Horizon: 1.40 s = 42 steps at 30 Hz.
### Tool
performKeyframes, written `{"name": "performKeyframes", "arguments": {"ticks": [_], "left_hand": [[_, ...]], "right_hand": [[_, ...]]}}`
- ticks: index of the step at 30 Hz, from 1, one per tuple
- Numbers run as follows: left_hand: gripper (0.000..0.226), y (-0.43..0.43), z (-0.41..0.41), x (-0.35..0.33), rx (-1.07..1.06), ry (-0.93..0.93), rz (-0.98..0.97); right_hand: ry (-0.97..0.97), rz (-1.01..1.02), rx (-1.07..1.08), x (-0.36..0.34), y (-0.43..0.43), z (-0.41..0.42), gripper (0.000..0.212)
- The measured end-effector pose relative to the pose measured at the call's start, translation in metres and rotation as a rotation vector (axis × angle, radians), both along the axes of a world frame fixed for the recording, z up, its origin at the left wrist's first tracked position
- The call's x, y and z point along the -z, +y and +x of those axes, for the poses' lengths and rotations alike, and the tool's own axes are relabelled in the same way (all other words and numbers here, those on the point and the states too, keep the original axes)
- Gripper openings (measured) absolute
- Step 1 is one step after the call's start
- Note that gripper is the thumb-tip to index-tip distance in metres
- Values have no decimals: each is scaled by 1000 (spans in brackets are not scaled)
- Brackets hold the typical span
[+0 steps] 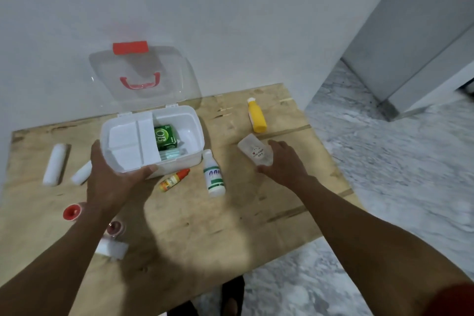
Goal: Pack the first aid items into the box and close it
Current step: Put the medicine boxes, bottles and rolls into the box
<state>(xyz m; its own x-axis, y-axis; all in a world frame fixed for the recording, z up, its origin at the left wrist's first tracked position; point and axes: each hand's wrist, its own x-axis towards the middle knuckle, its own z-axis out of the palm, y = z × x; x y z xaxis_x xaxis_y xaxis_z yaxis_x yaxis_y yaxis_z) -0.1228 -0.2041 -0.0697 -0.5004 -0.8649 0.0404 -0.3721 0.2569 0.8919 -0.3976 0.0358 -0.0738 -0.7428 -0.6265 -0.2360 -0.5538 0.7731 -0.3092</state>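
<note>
Near edge: the wooden board (pixel 195 238) ends just in front of the person; its middle is bare between the two forearms, the widest open room.
Near-left corner: a white block (pixel 112 250), a dark-red-capped item (pixel 115 228) and a red-capped item (pixel 72 211) sit close together, partly hidden by the left forearm.
Left hand (pixel 112 182): fingers wrapped around the near-left corner of the box (pixel 151 138), thumb pressed on its front rim, grasping it.
Right hand (pixel 284 164): fingers curled around a clear pouch (pixel 254 152) with small red print, holding it near the right edge of the board.
Front of box: a small orange dropper bottle (pixel 174 179) and a white bottle with green label (pixel 214 174) lie on their sides just beside the front wall.
Left edge: two white rolls (pixel 54 164) (pixel 81 173) lie left of the box, the nearer one partly behind the left hand.
Box: white, at the board's far-left part, open; a white divided tray (pixel 130 143) covers its left half, a green carton (pixel 166 137) and pale tubes (pixel 171 153) lie in the right half, with room left at the right end.
Lid: the clear lid (pixel 143 77) with red handle (pixel 139 82) and red latch (pixel 130 48) stands upright against the wall (pixel 230 20).
Far-right corner: a yellow bottle (pixel 256 117) lies well apart from the box.
Beyond right edge: marbled floor (pixel 384 161).
</note>
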Motion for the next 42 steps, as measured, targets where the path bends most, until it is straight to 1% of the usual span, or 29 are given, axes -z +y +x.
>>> {"name": "performKeyframes", "arguments": {"ticks": [2, 4, 7, 9, 12, 16, 20, 22, 27, 31, 33, 38, 42], "left_hand": [[98, 2, 0, -4, 2, -9, 9], [96, 3, -1, -8, -10, -29, 23], [109, 2, -1, -7, -26, -55, 21], [113, 1, 0, -6, -20, -58, 8], [118, -1, 0, -7, -13, -54, 2], [120, -1, 2, -9, -20, -32, 21], [115, -4, 6, -9, -15, -2, 35], [111, -3, 5, -11, -14, 10, 40], [102, -2, 4, -11, -16, 83, 32], [98, -3, 6, -7, -15, 120, 50], [95, -2, 4, -10, -16, 128, 54], [95, -3, 4, -8, -33, 133, 62], [95, -3, 1, -13, -27, 147, 43]], "right_hand": [[-11, 15, -9, 6, 1, -6, 91], [-5, 18, -35, 10, 2, -11, 83], [-5, -15, -77, 13, 4, -13, 68], [-8, -51, -86, 14, 3, -13, 64], [-19, -101, -97, 8, 2, -10, 64], [-8, -182, -146, -18, -2, -8, 64], [62, -197, -218, -57, -17, -6, 66], [96, -199, -261, -73, -30, -4, 63], [164, -141, -418, -107, -84, 18, 60], [164, 19, -498, -113, -128, 43, 46], [178, 102, -539, -110, -146, 51, 43], [213, 183, -610, -93, -183, 62, 58], [217, 168, -687, -74, -201, 61, 49]]}}
